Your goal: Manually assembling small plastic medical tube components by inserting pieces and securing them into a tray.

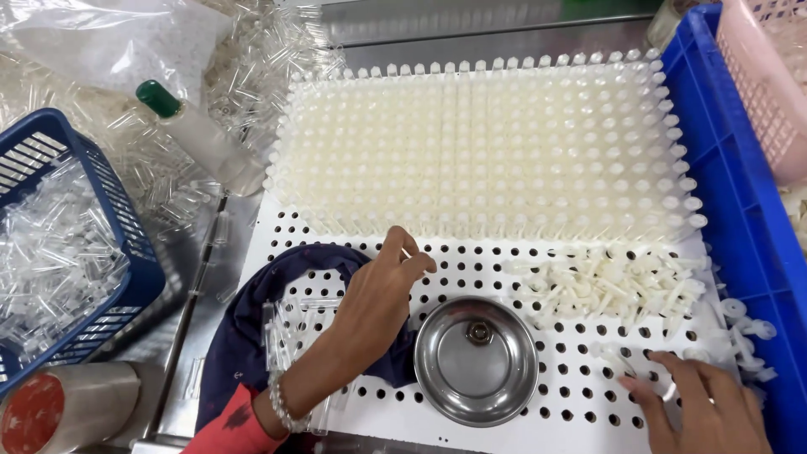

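My left hand (378, 298) reaches over a white perforated board (471, 273) and pinches a small white plastic piece between thumb and fingers near the board's middle. My right hand (702, 403) rests at the lower right on the board, fingers touching loose white plastic pieces. A heap of those white pieces (614, 282) lies just above the right hand. Rows of upright white pieces (479, 143) fill the far half of the board. A round steel bowl (477, 360) with a small metal part inside sits between my hands.
A dark blue cloth (252, 311) and a clear plastic rack (290, 332) lie under my left arm. A blue basket (59, 252) of clear tubes stands left, beside a green-capped bottle (197, 134) and a tape roll (59, 412). A blue crate (740, 210) and a pink basket (769, 80) border the right.
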